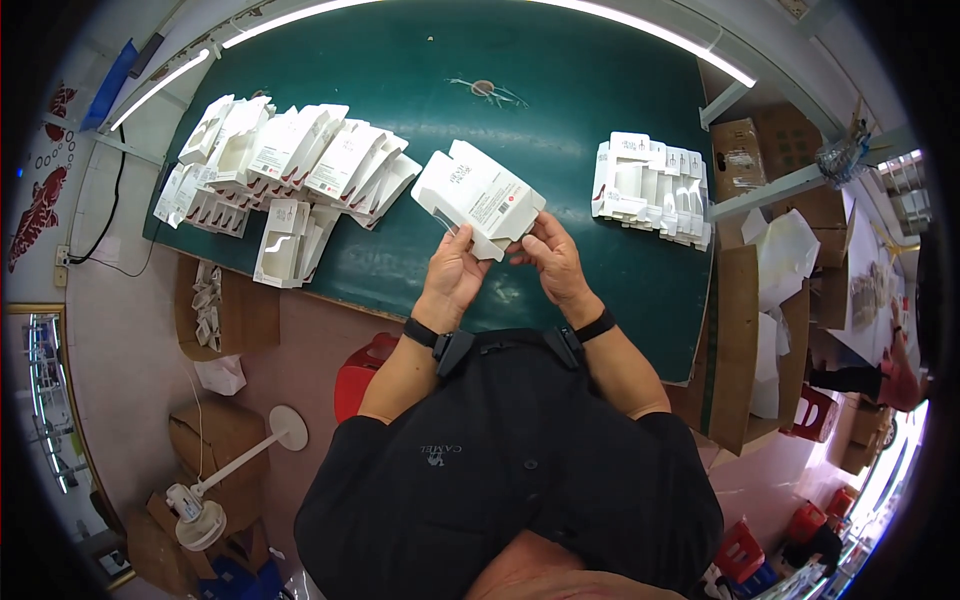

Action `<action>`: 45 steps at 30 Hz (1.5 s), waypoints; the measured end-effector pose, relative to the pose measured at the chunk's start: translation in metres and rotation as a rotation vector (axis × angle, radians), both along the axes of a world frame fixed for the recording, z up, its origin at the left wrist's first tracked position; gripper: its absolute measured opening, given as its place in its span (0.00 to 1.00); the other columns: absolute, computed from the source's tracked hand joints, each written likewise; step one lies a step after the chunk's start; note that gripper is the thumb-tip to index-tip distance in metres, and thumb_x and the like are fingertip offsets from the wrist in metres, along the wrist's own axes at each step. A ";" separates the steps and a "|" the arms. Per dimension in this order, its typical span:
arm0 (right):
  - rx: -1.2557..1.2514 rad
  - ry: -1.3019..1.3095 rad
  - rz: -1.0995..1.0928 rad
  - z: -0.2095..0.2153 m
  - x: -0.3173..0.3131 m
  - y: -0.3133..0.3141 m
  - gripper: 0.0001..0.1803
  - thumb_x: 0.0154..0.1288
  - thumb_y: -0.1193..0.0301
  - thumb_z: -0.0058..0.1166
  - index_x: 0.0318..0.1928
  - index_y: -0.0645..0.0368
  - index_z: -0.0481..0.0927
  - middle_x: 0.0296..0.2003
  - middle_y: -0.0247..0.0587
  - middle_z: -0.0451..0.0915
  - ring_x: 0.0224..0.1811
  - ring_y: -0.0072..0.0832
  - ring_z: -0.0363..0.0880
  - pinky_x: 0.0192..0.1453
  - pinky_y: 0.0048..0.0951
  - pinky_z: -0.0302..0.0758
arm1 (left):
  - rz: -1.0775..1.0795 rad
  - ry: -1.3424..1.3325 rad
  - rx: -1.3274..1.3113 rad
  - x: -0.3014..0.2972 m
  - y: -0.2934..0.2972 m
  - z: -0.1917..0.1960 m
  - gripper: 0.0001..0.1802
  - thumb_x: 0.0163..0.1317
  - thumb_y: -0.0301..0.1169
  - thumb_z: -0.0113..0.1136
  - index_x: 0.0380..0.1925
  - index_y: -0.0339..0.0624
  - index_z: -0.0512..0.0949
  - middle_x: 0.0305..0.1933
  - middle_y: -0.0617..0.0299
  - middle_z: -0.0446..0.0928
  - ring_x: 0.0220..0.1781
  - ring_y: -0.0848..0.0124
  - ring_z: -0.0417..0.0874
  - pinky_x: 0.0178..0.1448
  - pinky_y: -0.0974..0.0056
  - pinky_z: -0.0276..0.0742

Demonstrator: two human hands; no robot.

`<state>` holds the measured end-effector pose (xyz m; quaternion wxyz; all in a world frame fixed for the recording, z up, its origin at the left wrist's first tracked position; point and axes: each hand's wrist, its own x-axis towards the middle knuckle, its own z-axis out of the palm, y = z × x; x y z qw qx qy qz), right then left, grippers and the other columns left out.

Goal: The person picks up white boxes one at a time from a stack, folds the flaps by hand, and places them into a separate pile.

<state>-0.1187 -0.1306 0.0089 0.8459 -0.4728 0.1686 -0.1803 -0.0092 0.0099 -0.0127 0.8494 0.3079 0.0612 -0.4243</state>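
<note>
Between my two hands is a white cardboard box [485,195] with open end flaps, tilted above the green table [490,60]. My left hand [457,272] grips its lower left edge, thumb up against the card. At the lower right corner, my right hand [553,262] pinches a flap with thumb and fingers. To the left lies a large heap of similar white boxes [345,160], several layers deep, with a few boxes [285,245] at its near side. On the right side of the table stands a neat row of white boxes [650,190] with cut-out windows.
Left of the table, a cardboard carton [240,315] holds small white pieces. A large open carton [738,350] stands at the right edge, with white sheets [785,255] in it. A red stool [362,375] is beside me, and a white fan [200,520] stands lower left.
</note>
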 end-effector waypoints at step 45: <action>-0.850 -0.115 0.127 0.002 -0.007 0.010 0.09 0.61 0.77 0.63 0.43 0.61 0.84 0.40 0.37 0.83 0.38 0.27 0.82 0.40 0.27 0.77 | 0.117 0.008 -0.029 0.001 -0.006 0.004 0.19 0.79 0.30 0.43 0.65 0.38 0.60 0.64 0.50 0.71 0.66 0.57 0.76 0.71 0.50 0.74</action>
